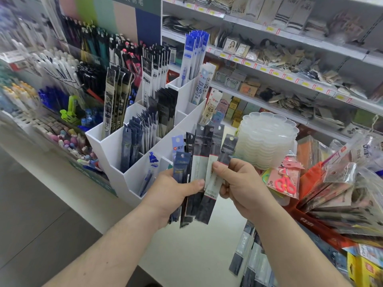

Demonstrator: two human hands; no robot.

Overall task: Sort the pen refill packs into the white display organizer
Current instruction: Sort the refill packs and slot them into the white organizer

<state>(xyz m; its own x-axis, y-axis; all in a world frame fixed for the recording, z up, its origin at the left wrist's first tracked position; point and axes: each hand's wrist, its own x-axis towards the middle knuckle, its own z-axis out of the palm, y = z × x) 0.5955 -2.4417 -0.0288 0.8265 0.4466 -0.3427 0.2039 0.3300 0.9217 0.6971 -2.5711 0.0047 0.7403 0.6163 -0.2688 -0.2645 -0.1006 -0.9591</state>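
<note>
Two bare hands hold a fan of pen refill packs [200, 160] upright in front of the white display organizer [165, 141]. Left hand [172, 191]: fingers curled round the lower part of the fan, thumb pressed across the front of the dark packs. Right hand [238, 183]: thumb and fingers pinch a grey-topped pack [228, 150] at the fan's right edge, tilted slightly outward from the others.

Organizer: stepped, divided into compartments, standing on a pale counter [207, 245]. Rear compartments hold tall blue packs [194, 52] and black-and-white packs [153, 67]; a left compartment holds tall dark packs [116, 96]; middle compartments hold dark blue packs [132, 141]; a front compartment holds a single blue pack [150, 170], leaning.

Right of the hands: stack of clear scalloped trays [267, 137], pink packaged scissors [285, 181], fanned bagged goods [339, 195]. More refill packs lie on the counter at lower right [250, 259]. Pens [87, 44] fill the display at left.
</note>
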